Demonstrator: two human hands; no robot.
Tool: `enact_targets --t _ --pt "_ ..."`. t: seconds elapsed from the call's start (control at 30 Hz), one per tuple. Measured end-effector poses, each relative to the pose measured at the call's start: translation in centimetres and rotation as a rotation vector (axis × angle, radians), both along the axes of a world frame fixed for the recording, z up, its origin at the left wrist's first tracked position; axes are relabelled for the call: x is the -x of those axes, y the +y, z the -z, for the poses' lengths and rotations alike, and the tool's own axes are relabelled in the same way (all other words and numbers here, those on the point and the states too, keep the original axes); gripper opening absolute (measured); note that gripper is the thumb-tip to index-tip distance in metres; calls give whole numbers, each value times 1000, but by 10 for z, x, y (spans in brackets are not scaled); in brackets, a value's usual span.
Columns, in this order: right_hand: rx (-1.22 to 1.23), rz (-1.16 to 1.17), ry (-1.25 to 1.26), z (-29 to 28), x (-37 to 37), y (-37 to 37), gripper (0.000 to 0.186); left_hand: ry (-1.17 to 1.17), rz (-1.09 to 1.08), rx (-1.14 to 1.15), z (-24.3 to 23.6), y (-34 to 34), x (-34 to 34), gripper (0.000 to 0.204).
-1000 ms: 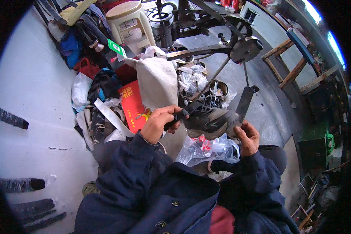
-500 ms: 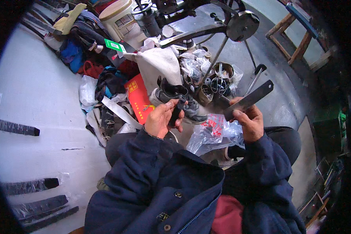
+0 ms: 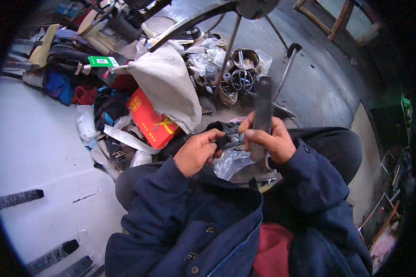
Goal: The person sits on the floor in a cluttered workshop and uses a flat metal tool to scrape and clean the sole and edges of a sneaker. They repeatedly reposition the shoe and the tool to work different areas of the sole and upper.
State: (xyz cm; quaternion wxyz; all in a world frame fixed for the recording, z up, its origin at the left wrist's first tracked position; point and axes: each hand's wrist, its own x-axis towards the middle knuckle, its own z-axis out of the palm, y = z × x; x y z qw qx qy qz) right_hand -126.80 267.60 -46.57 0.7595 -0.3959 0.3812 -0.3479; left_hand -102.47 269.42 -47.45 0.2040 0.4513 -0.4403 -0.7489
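My left hand (image 3: 195, 153) is closed on a small black piece (image 3: 223, 141), pinched between thumb and fingers; its material cannot be made out. In my right hand (image 3: 273, 140) is a flat dark steel blade (image 3: 263, 108), held nearly upright, its lower part running down past the fingers. The two hands are a short way apart over my lap. Behind and below them, a dark shoe (image 3: 223, 126) is mostly hidden. A clear plastic bag (image 3: 233, 164) lies under the hands, between my knees.
A red paper bag (image 3: 148, 121) and a whitish cloth (image 3: 166, 83) lie ahead on the left, among heaped materials. Scissors (image 3: 241, 79) stand with small tins (image 3: 227, 93) of bits beyond my hands. A machine's metal stand (image 3: 231, 51) rises there. Dark strips (image 3: 21, 198) lie on the white surface at left.
The blade has swung from slanting right to nearly upright. My hands have come closer together, and the black piece has moved toward it. The view has shifted, so the surroundings sit further left.
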Motion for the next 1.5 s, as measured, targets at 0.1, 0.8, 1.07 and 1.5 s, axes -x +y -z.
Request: enact_targets --t 0.1,0.8,1.07,1.5 --pt "73 -113 212 9 -9 2 29 -49 85 27 -4 1 6 29" --pt "-71 -139 171 35 -12 9 26 -63 -37 109 -16 4 4 10" --pt "-176 -77 179 33 -10 9 25 -305 -105 552 -16 6 19 18" --pt "-132 -89 144 36 -9 12 21 -407 -87 532 -7 5 16 15"
